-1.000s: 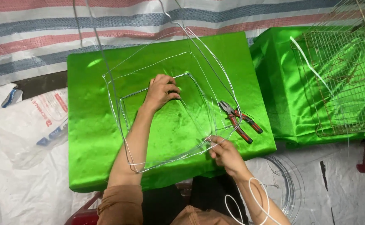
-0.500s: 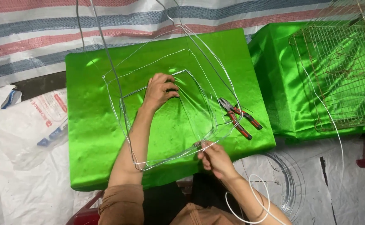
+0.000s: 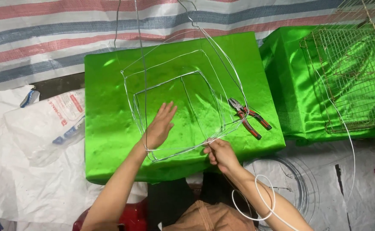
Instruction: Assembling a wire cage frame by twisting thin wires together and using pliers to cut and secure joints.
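Centre of the frame: a wire frame [image 3: 174, 102] of nested squarish loops lying on a green satin-covered block [image 3: 106, 128]. Left hand [image 3: 159, 126] spread flat, palm down and fingers loose, pressing on the cloth inside the frame's lower left corner, gripping nothing. Lower centre: right hand [image 3: 221, 155] pinched tight on the wire at the frame's bottom edge, thumb and fingertips closed on the strand just off the front edge of the block. Looped round that right wrist, lower right, a coil of white wire [image 3: 256, 201]. Right of the frame, still on the green cloth: red-handled pliers [image 3: 249, 117], lying free, close to the frame's right side but whether touching it, cannot tell. Upper right: a second green block [image 3: 290, 85] bearing a rusty wire mesh cage [image 3: 350, 77]. Far left: a clear plastic bag [image 3: 46, 124] on white sheeting. Along the top: striped tarpaulin [image 3: 46, 34]. Thin strands rising from the frame out of the top edge.
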